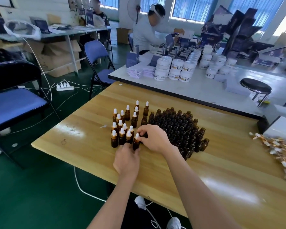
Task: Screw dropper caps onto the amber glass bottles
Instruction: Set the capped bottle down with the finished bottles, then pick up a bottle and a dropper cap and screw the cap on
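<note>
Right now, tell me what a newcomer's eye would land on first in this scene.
First, the two hands at the middle of the wooden table: the left hand grips an amber bottle while the right hand pinches its white-tipped dropper cap. Just right of them stands a dense block of uncapped bottles, with a smaller group of capped bottles to the left. A heap of loose caps lies at the table's right edge.

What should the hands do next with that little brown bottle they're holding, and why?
Probably turn the dropper cap tight with the right hand while the left hand holds the bottle steady. The right hand pinches the white-topped cap sitting on the bottle, and the left hand grips the bottle's body, so it seems not yet ready to join the capped bottles.
</note>
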